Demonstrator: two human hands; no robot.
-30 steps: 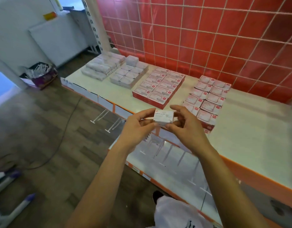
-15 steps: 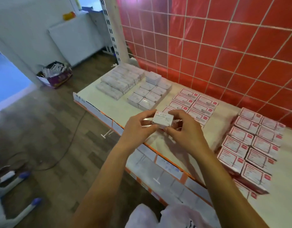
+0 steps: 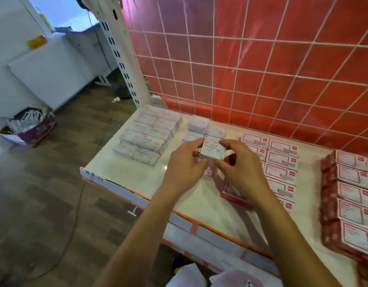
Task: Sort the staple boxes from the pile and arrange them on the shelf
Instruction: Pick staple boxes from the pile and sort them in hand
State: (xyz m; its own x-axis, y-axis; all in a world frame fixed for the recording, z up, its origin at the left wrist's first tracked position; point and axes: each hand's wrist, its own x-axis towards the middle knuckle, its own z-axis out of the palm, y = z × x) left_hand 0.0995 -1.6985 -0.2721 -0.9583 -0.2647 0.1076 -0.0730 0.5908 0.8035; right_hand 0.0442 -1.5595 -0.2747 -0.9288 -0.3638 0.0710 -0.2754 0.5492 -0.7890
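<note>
Above the shelf (image 3: 125, 172), left hand (image 3: 185, 162) and right hand (image 3: 241, 168) are both pinching one small white box (image 3: 212, 151) by its ends, label facing up, hovering over matching white boxes (image 3: 199, 123), likely lining it up there.

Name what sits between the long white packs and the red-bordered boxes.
Head view: small white boxes, partly behind the held box, left hand and right hand.

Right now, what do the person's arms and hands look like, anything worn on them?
Both are bare. The left hand and right hand carry no gloves, rings or watch that I can see. The left forearm and right forearm show no sleeves down to the frame edge. Some white fabric shows at the bottom.
</note>
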